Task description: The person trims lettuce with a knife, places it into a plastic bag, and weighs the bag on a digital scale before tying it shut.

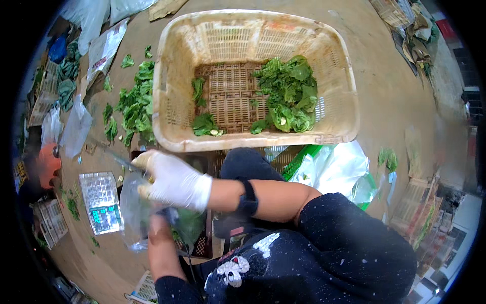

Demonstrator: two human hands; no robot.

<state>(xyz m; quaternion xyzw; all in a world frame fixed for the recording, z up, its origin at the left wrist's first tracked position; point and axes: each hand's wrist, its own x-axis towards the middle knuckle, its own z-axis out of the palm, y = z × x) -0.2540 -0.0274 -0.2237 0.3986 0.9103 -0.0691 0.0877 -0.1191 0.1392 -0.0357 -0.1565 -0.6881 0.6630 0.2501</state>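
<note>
My right hand (176, 180), in a white glove, is curled around what looks like a knife (120, 159); its thin, blurred blade points up and left. Below it a clear plastic bag (133, 212) hangs by my left forearm (163, 247). My left hand is mostly hidden behind the right glove and the bag, so its grip does not show. Leafy greens (190, 224) show through plastic beside the left wrist, over a dark crate (201, 247). Just left of the bag lies a digital scale (100, 203) with a lit display.
A large, stained plastic crate (252, 142) stands ahead, with a heap of leafy greens (292, 95) at its right side. More greens (138, 102) lie on the floor to its left. White and green plastic bags (338, 171) lie at right. Another person's orange sleeve or glove (49, 165) appears far left.
</note>
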